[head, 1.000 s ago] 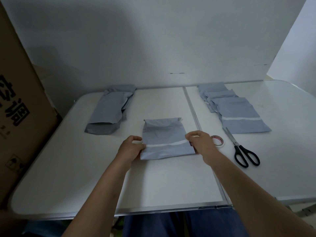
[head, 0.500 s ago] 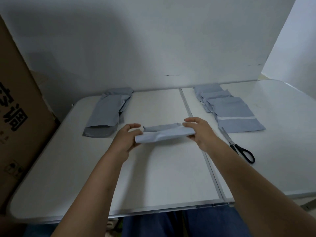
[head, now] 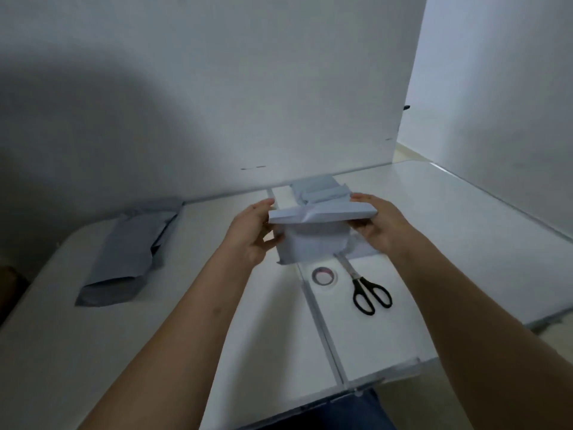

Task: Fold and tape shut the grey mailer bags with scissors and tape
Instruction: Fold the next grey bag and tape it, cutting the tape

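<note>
I hold a folded grey mailer bag [head: 313,234] in the air above the white table [head: 155,336], to the right of the table's middle seam. My left hand [head: 249,234] grips its left end and my right hand [head: 378,226] grips its right end. Its lower part hangs down between my hands. Under the bag lie a roll of tape [head: 324,275] and black-handled scissors [head: 366,290] on the table. A pile of grey mailer bags [head: 319,192] sits behind the held bag, partly hidden by it.
Another pile of grey mailer bags [head: 130,252] lies on the left half of the table. A white wall panel [head: 217,88] stands along the table's far edge. A dark object [head: 9,287] shows at the far left edge.
Both hands have lifted the folded bag off the table and carried it up and to the right. The tape roll, hidden half a second ago, shows again below the bag.
</note>
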A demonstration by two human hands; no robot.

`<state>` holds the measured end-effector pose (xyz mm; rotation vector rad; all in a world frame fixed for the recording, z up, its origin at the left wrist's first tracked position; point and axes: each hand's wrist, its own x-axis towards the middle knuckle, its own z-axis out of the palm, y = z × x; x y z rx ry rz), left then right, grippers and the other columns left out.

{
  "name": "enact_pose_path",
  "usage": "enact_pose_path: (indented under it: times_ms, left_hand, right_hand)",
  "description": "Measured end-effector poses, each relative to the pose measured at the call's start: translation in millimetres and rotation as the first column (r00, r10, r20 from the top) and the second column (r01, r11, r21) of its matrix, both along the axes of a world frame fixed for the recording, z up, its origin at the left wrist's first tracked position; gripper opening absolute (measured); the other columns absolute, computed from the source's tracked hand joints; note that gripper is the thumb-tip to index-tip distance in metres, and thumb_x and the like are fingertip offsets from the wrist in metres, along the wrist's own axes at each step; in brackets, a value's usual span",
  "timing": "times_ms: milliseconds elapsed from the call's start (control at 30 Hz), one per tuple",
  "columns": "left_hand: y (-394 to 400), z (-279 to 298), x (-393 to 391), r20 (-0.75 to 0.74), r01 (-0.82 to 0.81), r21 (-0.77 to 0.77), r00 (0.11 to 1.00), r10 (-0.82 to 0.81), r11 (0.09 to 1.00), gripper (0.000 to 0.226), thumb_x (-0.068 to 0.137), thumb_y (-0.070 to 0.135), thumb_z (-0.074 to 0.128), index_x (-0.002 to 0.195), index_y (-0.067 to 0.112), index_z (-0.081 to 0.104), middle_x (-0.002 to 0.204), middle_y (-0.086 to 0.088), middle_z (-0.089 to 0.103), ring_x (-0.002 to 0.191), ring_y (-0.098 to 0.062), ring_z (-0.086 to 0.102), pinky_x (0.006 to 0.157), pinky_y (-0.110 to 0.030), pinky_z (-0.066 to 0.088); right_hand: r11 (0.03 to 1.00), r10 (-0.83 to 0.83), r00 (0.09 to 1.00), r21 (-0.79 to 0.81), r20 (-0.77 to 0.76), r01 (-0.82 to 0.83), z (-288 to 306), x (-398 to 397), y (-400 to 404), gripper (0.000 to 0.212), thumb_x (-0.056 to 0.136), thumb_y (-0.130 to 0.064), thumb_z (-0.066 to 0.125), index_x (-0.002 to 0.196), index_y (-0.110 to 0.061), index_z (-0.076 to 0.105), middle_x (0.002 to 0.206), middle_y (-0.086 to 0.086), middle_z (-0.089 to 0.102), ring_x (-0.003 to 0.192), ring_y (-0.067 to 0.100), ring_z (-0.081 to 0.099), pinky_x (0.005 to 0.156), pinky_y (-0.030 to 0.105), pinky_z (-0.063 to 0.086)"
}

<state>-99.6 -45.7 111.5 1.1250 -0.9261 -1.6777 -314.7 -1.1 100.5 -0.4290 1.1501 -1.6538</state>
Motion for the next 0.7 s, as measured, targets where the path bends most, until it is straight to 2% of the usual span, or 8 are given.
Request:
enact_pose_path:
  times_ms: [100,233,400,467,533,567,633,700]
  left_hand:
    - [-17,8,-48,-0.034,0.007,-0.060,0.999,-0.009,0.998,0.010,0.089,0.012,0.059,0.094,0.019,0.065,0.077,0.000,0.061,0.075,-0.016,0.055,0.082,-0.033,0.048]
    - [-47,9,-97,-0.074,-0.003,-0.203,0.997,-0.013,0.979,0.019,0.090,0.005,0.055,0.101,0.016,0.066,0.083,-0.003,0.061,0.074,-0.015,0.054,0.073,-0.025,0.045]
    - [-50,-41,-130,0.115,0.126,-0.192,0.988,-0.106,0.973,0.020,0.090,0.007,0.055,0.094,0.020,0.071,0.093,-0.008,0.062,0.087,-0.021,0.054,0.079,-0.031,0.046]
    - [-41,-62,-131,0.163,0.186,-0.162,0.974,-0.160,0.969,0.017,0.090,0.009,0.058,0.095,0.017,0.072,0.095,-0.006,0.065,0.087,-0.019,0.057,0.082,-0.030,0.049]
    - [-31,-75,-130,0.208,0.241,-0.152,0.956,-0.207,0.959,0.016,0.089,0.010,0.060,0.098,0.014,0.072,0.095,-0.003,0.067,0.085,-0.014,0.060,0.081,-0.025,0.052]
    - [-26,-80,-129,0.228,0.264,-0.136,0.946,-0.229,0.955,0.015,0.089,0.009,0.060,0.097,0.013,0.072,0.094,-0.002,0.068,0.083,-0.013,0.060,0.079,-0.024,0.052]
    - [-14,-86,-128,0.244,0.310,-0.066,0.927,-0.286,0.949,0.015,0.089,0.005,0.059,0.094,0.011,0.071,0.089,-0.004,0.066,0.080,-0.015,0.059,0.072,-0.023,0.052]
    - [-3,-87,-130,0.262,0.365,0.027,0.896,-0.359,0.931,0.017,0.090,0.000,0.055,0.098,0.006,0.069,0.087,-0.007,0.064,0.073,-0.017,0.058,0.058,-0.020,0.051]
  right_hand:
    - [0.999,-0.040,0.992,-0.037,-0.123,0.036,5,-42,-14,0.014,0.093,-0.001,0.057,0.106,-0.005,0.061,0.088,0.009,0.059,0.077,0.016,0.057,0.061,0.022,0.055]
    - [0.990,-0.065,0.996,-0.125,-0.053,0.058,2,-93,-46,0.029,0.095,-0.005,0.054,0.124,-0.002,0.055,0.101,0.011,0.058,0.090,0.019,0.057,0.074,0.023,0.054]
    - [0.993,-0.016,0.935,-0.112,-0.355,-0.025,-48,-156,-49,0.038,0.093,-0.008,0.059,0.128,0.007,0.053,0.126,0.020,0.057,0.120,0.031,0.054,0.094,0.015,0.044]
    - [0.964,0.111,0.706,-0.096,-0.699,-0.247,-84,-176,-36,0.047,0.095,-0.033,0.057,0.120,0.007,0.057,0.120,0.031,0.059,0.112,0.038,0.059,0.098,0.024,0.044]
    - [0.928,0.132,0.524,-0.082,-0.841,-0.365,-107,-194,-20,0.050,0.098,-0.044,0.048,0.120,0.001,0.052,0.116,0.032,0.059,0.110,0.033,0.056,0.101,0.025,0.043]
    - [0.924,0.185,0.558,-0.051,-0.809,-0.380,-108,-192,-10,0.050,0.096,-0.043,0.051,0.119,0.001,0.052,0.115,0.028,0.060,0.108,0.029,0.056,0.101,0.021,0.043]
    - [0.948,0.228,0.785,-0.054,-0.576,-0.315,-96,-176,-1,0.046,0.086,-0.035,0.068,0.114,0.000,0.061,0.108,0.014,0.067,0.096,0.018,0.063,0.090,0.018,0.051]
    - [0.980,0.185,0.868,0.149,-0.460,-0.130,-96,-177,4,0.031,0.081,-0.015,0.072,0.110,-0.007,0.066,0.099,0.004,0.069,0.083,0.012,0.064,0.073,0.020,0.054]
